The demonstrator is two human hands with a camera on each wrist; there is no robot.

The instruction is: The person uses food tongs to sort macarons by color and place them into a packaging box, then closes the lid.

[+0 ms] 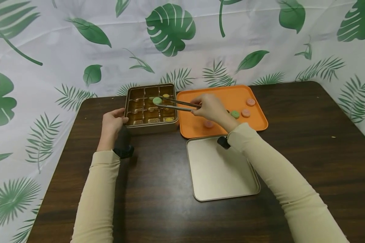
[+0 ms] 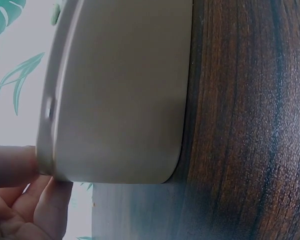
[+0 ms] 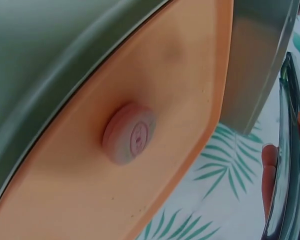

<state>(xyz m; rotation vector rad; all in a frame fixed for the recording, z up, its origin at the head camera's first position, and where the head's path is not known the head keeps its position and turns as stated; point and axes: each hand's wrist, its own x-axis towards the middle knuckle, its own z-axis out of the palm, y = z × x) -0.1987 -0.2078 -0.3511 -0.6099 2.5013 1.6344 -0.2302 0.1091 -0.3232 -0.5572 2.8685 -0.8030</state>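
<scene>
A square metal tin (image 1: pixel 153 128) with a gold divided insert (image 1: pixel 147 104) stands at the back left of the table. My left hand (image 1: pixel 111 125) grips its left rim, thumb and fingers at the tin's edge (image 2: pixel 47 150) in the left wrist view. My right hand (image 1: pixel 211 108) holds metal tongs (image 1: pixel 182 105), which reach left over the tin. At their tips is a green macaron (image 1: pixel 157 100), above the insert's middle; whether it touches the insert I cannot tell. Yellow pieces (image 1: pixel 168 119) sit in two right-hand compartments.
An orange tray (image 1: pixel 190 121) adjoins the tin's right side. On it lie pink macarons (image 1: pixel 250 102) and a green one (image 1: pixel 235 114), partly behind my right arm. A shallow metal lid (image 1: pixel 222 175) lies in front of the tray. Leaf-print cloth (image 1: pixel 115 77) hangs behind the table.
</scene>
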